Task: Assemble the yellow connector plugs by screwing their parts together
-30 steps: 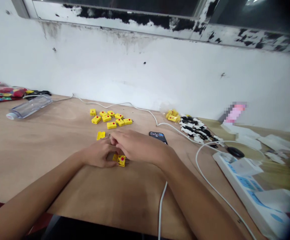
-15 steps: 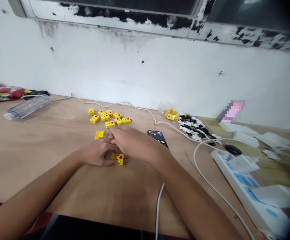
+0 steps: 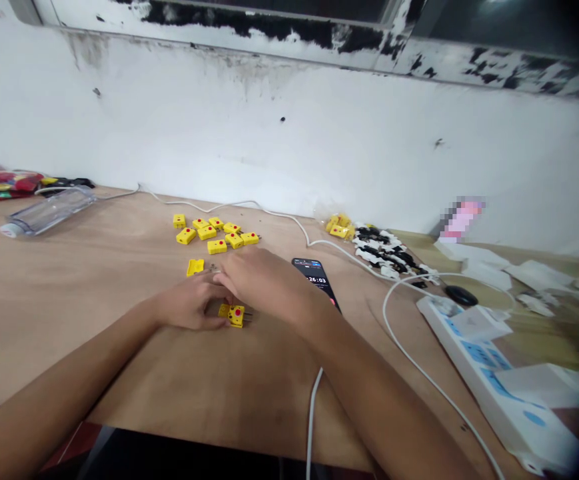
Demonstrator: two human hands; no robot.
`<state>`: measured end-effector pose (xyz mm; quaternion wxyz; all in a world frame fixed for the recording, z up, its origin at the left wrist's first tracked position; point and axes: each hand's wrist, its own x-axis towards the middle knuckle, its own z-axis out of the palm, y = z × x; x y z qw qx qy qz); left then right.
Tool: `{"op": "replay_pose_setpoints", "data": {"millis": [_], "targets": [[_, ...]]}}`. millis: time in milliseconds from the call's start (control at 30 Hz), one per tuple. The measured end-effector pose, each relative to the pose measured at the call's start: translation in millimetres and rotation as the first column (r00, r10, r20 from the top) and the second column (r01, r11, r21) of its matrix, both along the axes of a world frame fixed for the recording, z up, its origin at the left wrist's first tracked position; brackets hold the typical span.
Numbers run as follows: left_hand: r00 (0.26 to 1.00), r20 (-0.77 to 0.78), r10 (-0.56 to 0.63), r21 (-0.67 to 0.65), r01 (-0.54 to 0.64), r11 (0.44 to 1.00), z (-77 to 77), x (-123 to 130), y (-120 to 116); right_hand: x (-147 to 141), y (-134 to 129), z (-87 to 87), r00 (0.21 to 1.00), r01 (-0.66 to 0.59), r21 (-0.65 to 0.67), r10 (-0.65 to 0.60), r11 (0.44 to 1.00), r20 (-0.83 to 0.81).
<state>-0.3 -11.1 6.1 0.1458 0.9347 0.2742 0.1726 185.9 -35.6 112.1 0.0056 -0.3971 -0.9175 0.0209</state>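
A yellow plug (image 3: pixel 236 316) with a red dot and metal pins lies on the table, its pins toward the right. My left hand (image 3: pixel 186 303) curls around its left side, thumb and fingers gripping the plug. Over it reaches my right hand (image 3: pixel 252 273), its fingers pinched together beside the left fingertips; what they hold is hidden. Just beyond the hands lies a loose yellow cover half (image 3: pixel 195 267), with tiny parts (image 3: pixel 212 267) beside it. Farther back sits a loose group of several yellow plugs (image 3: pixel 207 232) with red dots.
To the right are a phone (image 3: pixel 314 277), a bag of yellow parts (image 3: pixel 339 229), black and white pieces (image 3: pixel 386 253) and a power strip (image 3: pixel 489 373). White cables (image 3: pixel 386 313) cross the table. A clear bottle (image 3: pixel 52 212) lies at the left, near the wall (image 3: pixel 209 133).
The view has shifted slightly. Both hands stay around the plug in nearly the same pose, and the plug has barely moved.
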Motion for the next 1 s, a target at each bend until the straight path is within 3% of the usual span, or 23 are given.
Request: {"op": "replay_pose_setpoints", "data": {"millis": [100, 267, 433, 633, 833, 1000], "targets": [[1.000, 0.025, -0.006, 0.004, 0.006, 1.000, 0.3, 0.8, 0.4, 0.4, -1.8, 1.0, 0.999, 0.037, -0.006, -0.037, 0.999, -0.005], [1.000, 0.017, -0.003, 0.019, 0.003, 1.000, 1.8, 0.0, -1.4, 5.3, -0.9, 0.2, 0.990, -0.121, -0.113, 0.113, 0.986, -0.079], [1.000, 0.011, -0.018, 0.006, 0.018, 1.000, 2.2, -0.1, -0.5, 1.4, 0.3, -1.7, 1.000, 0.016, 0.017, -0.015, 1.000, -0.024], [0.999, 0.033, -0.015, 0.010, 0.015, 1.000, 1.3, 1.0, -0.1, 8.6, -1.6, 3.3, 0.991, -0.126, -0.137, 0.120, 0.983, -0.055], [0.999, 0.042, 0.008, 0.025, -0.009, 1.000, -0.4, 0.0, 0.0, 2.8, -2.5, 3.3, 0.999, 0.016, -0.024, -0.016, 1.000, -0.030], [0.999, 0.050, 0.010, 0.029, -0.012, 1.000, 0.1, 0.2, -0.6, 5.5, -1.1, -0.9, 0.995, -0.071, -0.138, 0.061, 0.988, -0.076]]}}
